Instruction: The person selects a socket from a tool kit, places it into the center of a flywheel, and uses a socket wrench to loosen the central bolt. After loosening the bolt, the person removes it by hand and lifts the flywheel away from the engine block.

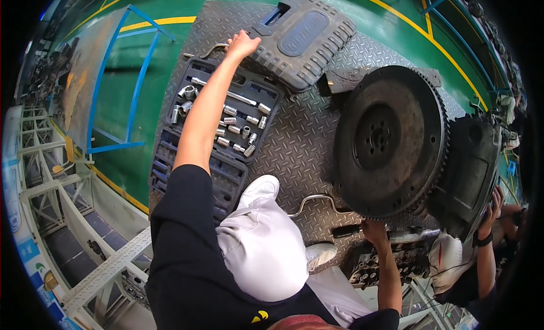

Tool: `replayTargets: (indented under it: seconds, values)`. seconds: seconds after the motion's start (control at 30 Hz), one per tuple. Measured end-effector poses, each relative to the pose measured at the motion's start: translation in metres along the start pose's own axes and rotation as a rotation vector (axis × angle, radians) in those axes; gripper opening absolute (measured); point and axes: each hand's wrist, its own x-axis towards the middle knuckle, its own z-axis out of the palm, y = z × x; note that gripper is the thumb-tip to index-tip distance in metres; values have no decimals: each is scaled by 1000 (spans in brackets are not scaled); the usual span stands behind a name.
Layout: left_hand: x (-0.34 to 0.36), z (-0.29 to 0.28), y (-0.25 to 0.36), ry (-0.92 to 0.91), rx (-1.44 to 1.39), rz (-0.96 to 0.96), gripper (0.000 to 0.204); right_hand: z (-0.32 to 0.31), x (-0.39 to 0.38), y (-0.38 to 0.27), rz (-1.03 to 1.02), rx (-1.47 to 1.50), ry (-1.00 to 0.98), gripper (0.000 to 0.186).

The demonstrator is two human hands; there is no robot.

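My left hand (243, 45) reaches far forward, its fingers curled at the end of a bent steel bar (213, 49), beside a closed grey tool case (303, 38). Under my left forearm lies an open socket set case (263, 94) with chrome sockets and a long extension bar (241, 97). My right hand (375, 232) is closed around a black-handled tool (345, 231), just below the toothed rim of a large dark flywheel (391, 143). The flywheel partly hides that tool's far end.
A crank-shaped speed brace (317, 198) lies on the diamond-plate surface (300, 143). A co-worker's hand (492, 214) touches the dark housing (464, 171) at the right. An engine part (391, 259) sits near my right forearm. Blue metal frames (139, 86) stand at left.
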Motion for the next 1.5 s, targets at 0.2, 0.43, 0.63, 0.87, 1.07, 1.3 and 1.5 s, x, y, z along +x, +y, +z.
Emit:
replayTargets:
  seconds: [0.2, 0.43, 0.63, 0.87, 1.07, 1.3, 1.5]
  values:
    - [17, -8, -9, -134, 34, 18, 79, -1, -4, -2, 168, -33, -209, 25]
    - [-9, -14, 15, 248, -86, 56, 54, -5, -3, -8, 146, 24, -121, 21]
    - [-159, 46, 42, 112, 411, 1338, 8, -10, -1, -17, 165, -16, -197, 22]
    - [-176, 97, 23, 261, 1288, 1601, 36, -4, -9, -22, 221, 23, -126, 19]
    - [-164, 95, 43, 129, 1412, 1739, 37, -3, -14, -26, 176, 11, -144, 23]
    - [-181, 83, 42, -118, 1322, 1789, 28, -8, -10, -36, 226, 60, -193, 24]
    - [-196, 109, 33, 57, 1621, 1477, 26, -8, -6, -35, 215, 45, -182, 25]
